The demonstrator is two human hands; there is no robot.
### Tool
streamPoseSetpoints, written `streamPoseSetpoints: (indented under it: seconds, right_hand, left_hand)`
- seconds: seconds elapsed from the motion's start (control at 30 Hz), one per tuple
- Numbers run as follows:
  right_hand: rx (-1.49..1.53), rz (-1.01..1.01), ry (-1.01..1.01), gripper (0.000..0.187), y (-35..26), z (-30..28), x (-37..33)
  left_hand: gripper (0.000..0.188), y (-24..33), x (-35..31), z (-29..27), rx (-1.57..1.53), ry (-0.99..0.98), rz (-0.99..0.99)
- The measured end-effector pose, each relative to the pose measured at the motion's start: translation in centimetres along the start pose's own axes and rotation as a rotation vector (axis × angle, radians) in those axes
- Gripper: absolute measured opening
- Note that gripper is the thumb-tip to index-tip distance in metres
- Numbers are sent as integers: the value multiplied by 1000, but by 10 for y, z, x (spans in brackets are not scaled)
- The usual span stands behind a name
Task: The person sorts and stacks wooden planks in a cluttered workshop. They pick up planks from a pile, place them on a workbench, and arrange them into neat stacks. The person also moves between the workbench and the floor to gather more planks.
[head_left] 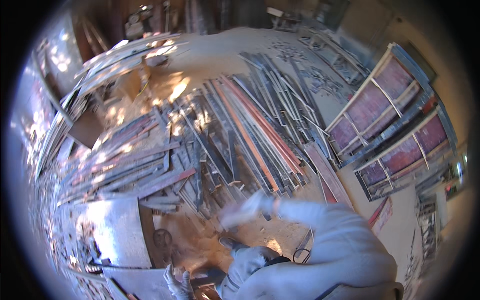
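My left hand (179,284), in a pale glove, is low in the picture beside the edge of a grey metal work surface (132,280). Its fingers are apart, and nothing shows in them. My right arm, in a light grey sleeve, reaches forward and to the left. Motion smears my right hand (247,210) into a pale streak above the dusty floor, so its fingers and anything in them cannot be made out. Just beyond it lie the near ends of long wooden strips (255,145), dark, orange and red.
A shiny metal tabletop (107,230) stands at the left, with a round wheel (162,238) beside it. Loose planks (125,170) are heaped beyond. Framed reddish panels (390,95) lean at the right. More boards are stacked at the far left (120,60).
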State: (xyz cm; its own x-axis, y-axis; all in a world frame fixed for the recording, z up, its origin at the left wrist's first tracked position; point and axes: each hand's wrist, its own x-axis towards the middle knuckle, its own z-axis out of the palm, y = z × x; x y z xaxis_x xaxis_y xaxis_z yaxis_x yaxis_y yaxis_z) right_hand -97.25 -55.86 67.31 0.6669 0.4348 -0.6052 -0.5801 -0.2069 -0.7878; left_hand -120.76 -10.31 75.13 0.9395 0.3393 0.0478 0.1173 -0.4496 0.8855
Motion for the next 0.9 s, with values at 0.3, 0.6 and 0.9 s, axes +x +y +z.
streamPoseSetpoints:
  seconds: [0.3, 0.6, 0.9]
  right_hand:
    - [211, -137, 833, 40, -183, -275, 95]
    - [-749, -526, -573, 27, -56, 343, 183]
    - [-1644, -1397, -1148, 79, 55, 683, 111]
  left_hand:
    - [54, -118, -181, -108, 404, 670, -629]
    - [77, -192, -310, -164, 562, 896, -1327]
    - [88, -288, -390, -227, 91, 1140, -1389]
